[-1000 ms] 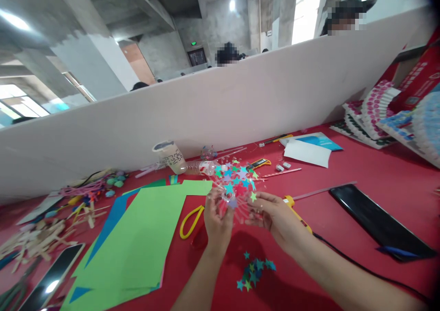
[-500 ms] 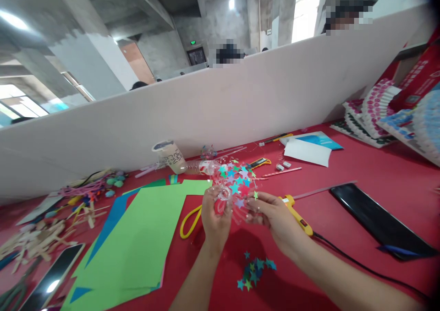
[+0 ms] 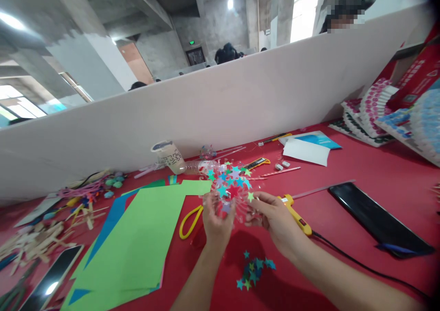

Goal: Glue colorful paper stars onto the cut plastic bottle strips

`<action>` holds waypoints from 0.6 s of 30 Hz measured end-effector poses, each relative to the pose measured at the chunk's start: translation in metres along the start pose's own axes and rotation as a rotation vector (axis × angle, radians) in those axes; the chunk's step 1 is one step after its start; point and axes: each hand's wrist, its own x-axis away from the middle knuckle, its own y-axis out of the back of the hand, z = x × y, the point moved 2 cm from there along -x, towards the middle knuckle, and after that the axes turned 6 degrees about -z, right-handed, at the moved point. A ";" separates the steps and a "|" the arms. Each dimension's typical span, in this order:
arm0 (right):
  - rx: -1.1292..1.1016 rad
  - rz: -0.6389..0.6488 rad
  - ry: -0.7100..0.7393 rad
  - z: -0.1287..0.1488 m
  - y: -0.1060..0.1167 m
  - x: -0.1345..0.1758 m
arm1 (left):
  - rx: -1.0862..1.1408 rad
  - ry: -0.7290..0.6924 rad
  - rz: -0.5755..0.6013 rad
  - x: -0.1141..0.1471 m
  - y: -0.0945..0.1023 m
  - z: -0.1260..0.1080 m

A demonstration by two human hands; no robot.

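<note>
My left hand (image 3: 219,226) grips a clear plastic craft piece (image 3: 231,182) from below; it has frayed clear strips and many coloured paper stars on it. A pale green star (image 3: 250,196) sits between the thumb and fingertips of my right hand (image 3: 275,219), close to the right side of the clear piece. Whether that star touches the plastic, I cannot tell. Below the hands, a small pile of loose blue and green stars (image 3: 256,267) lies on the red table (image 3: 299,283).
A yellow glue gun (image 3: 298,217) with a black cord lies right of my hands, beside a black phone-like slab (image 3: 378,219). Green paper sheets (image 3: 134,237) and yellow-handled scissors (image 3: 187,226) are on the left. A paper cup (image 3: 168,156) and yellow cutter (image 3: 257,163) lie behind.
The star-covered piece has turned in my left hand, so its round clear end no longer faces me. My left fingers have shifted around it. The right hand still pinches the pale green star.
</note>
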 end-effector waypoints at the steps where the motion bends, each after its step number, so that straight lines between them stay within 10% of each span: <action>1: -0.008 -0.008 0.003 0.000 0.000 0.000 | -0.014 -0.016 -0.006 0.000 0.000 -0.001; 18: -0.004 -0.131 0.030 0.003 0.001 -0.001 | -0.042 -0.346 0.088 -0.001 -0.002 -0.005</action>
